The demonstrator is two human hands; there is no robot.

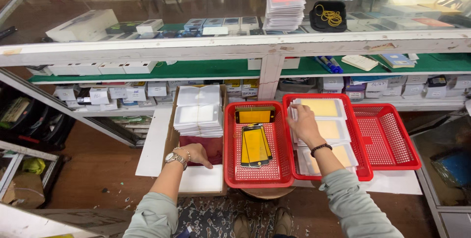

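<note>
Fingers of the right hand [303,124] curl down over the left edge of a stack of clear sleeves with yellow inserts [327,131], seemingly pinching the topmost few near their upper left corner, though the fingertips are hidden and the exact grip cannot be told. That stack fills the middle red basket [354,129], its long axis running away from the person toward the shelves, so the sleeves lie directly under and to the right of this hand. The left hand [196,153] rests lower down, fingers loosely together and pointing right, flat on a dark red surface inside an open cardboard box [169,140]; it holds nothing visible. Just beyond it in the same box stands a pile of white packets [199,110]. Between the two hands sits the left red basket [234,145], holding black-framed yellow screen protectors [255,145], lying lengthwise, with one more laid crosswise above them. The right hand is the nearer one to both baskets' contents. An empty-looking third red basket [387,140] sits furthest right, and all rest on a white desk [152,145].
</note>
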